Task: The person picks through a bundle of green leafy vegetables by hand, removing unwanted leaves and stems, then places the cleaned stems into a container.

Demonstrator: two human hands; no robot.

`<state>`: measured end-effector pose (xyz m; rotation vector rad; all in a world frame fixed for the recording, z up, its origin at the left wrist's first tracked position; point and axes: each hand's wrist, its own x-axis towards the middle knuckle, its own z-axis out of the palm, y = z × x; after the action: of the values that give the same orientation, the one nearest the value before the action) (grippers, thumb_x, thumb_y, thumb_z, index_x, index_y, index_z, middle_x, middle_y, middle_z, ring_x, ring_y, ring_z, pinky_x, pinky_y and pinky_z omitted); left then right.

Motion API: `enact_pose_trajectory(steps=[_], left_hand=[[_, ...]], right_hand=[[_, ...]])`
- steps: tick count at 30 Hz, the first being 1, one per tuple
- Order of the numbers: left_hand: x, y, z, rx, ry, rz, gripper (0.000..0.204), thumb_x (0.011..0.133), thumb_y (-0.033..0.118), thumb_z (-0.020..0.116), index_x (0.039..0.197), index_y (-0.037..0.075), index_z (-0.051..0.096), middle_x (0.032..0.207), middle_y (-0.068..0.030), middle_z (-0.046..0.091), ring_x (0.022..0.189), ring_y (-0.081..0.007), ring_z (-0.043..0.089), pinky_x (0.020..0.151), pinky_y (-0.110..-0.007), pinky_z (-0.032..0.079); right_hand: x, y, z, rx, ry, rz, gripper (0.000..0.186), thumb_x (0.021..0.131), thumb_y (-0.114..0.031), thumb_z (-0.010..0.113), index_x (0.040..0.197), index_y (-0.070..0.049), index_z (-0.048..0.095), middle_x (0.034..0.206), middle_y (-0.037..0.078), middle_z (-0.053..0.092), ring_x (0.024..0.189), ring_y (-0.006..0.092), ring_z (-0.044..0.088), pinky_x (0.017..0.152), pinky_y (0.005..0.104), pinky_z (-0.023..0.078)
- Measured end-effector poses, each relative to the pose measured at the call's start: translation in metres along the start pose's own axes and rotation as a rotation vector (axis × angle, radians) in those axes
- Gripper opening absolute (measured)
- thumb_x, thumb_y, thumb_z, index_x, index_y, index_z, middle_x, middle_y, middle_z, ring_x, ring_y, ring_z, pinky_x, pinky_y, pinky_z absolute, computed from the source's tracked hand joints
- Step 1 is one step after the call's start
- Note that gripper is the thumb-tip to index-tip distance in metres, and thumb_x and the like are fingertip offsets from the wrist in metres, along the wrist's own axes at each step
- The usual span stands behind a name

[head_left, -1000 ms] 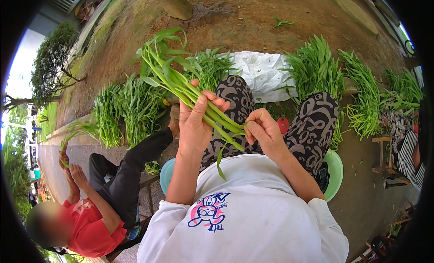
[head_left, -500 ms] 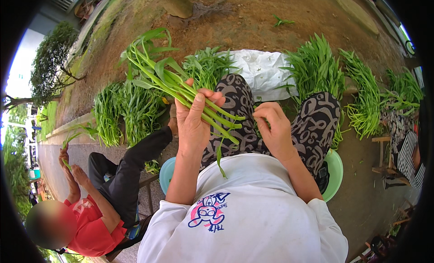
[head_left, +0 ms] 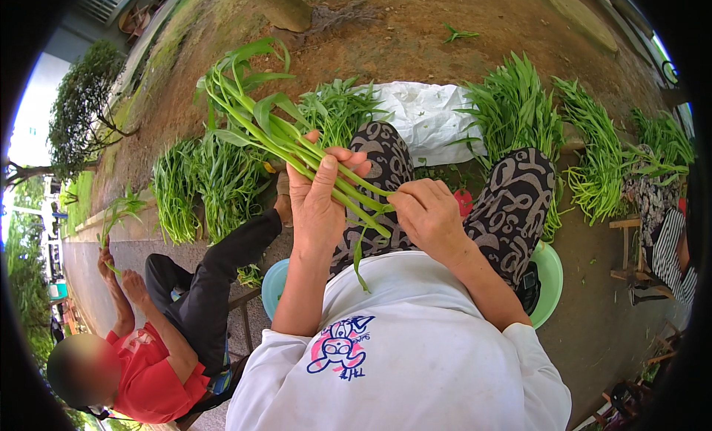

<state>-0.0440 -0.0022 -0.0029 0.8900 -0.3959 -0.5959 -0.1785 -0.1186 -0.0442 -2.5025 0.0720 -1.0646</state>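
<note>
A loose bundle of long green leafy stalks (head_left: 297, 146), smooth-stemmed with narrow pointed leaves, is held above the person's lap, its leafy tops fanning up and to the left. The left hand (head_left: 319, 197) is closed around the middle of the stems, fingers wrapped over them, which keeps the stalks gathered side by side. The right hand (head_left: 426, 216) is curled at the cut ends, fingertips pinching the lower stems, seemingly to line them up. One thin leaf dangles down from the bundle.

Beneath are the person's knees in black-and-beige patterned trousers (head_left: 519, 201) and a white cotton T-shirt (head_left: 415, 357). A round pale green plastic basin (head_left: 552, 279) sits by the right knee. More heaps of the same greens (head_left: 519, 112) lie on the bare brown earth, one beside a crumpled white plastic sack (head_left: 426, 116). To the left sits another person in a red shirt (head_left: 148, 372), handling greens.
</note>
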Motion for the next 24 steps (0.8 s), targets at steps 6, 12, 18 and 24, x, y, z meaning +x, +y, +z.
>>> enact_pose_trajectory(steps=[6, 12, 18, 24], left_hand=[[0.0, -0.002, -0.003, -0.011, -0.01, 0.0, 0.035, 0.099, 0.007, 0.047, 0.131, 0.013, 0.034, 0.103, -0.0089, 0.059, 0.095, -0.0225, 0.065, 0.086, -0.043, 0.056], [-0.001, -0.003, -0.001, -0.007, -0.011, -0.004, 0.037, 0.099, 0.01, 0.049, 0.134, 0.015, 0.037, 0.102, -0.0068, 0.059, 0.096, -0.0202, 0.063, 0.089, -0.046, 0.055], [0.0, 0.0, 0.002, -0.02, 0.016, 0.001, 0.037, 0.099, 0.011, 0.049, 0.134, 0.015, 0.038, 0.102, -0.0067, 0.059, 0.097, -0.0199, 0.062, 0.089, -0.045, 0.054], [0.001, -0.001, 0.001, -0.016, 0.01, 0.014, 0.037, 0.099, 0.012, 0.049, 0.134, 0.015, 0.039, 0.102, -0.0067, 0.058, 0.097, -0.0206, 0.062, 0.09, -0.045, 0.053]], right_hand=[[0.001, -0.003, 0.0, 0.003, 0.029, 0.051, 0.026, 0.065, -0.001, 0.069, 0.089, -0.007, 0.06, 0.088, 0.005, 0.059, 0.075, 0.0233, 0.057, 0.066, 0.0351, 0.043], [-0.011, -0.002, 0.008, 0.381, -0.001, 0.354, 0.018, 0.076, 0.0, 0.063, 0.092, -0.004, 0.058, 0.085, 0.007, 0.059, 0.071, 0.0202, 0.06, 0.064, 0.0311, 0.046], [-0.016, -0.001, 0.011, 0.983, -0.028, 0.768, 0.009, 0.088, -0.007, 0.058, 0.094, -0.001, 0.057, 0.083, 0.008, 0.061, 0.072, 0.0137, 0.061, 0.066, 0.0255, 0.048], [-0.013, 0.004, 0.008, 0.368, -0.053, 0.426, 0.01, 0.08, -0.005, 0.063, 0.088, -0.002, 0.058, 0.083, 0.009, 0.06, 0.066, 0.0232, 0.059, 0.062, 0.0335, 0.047]])
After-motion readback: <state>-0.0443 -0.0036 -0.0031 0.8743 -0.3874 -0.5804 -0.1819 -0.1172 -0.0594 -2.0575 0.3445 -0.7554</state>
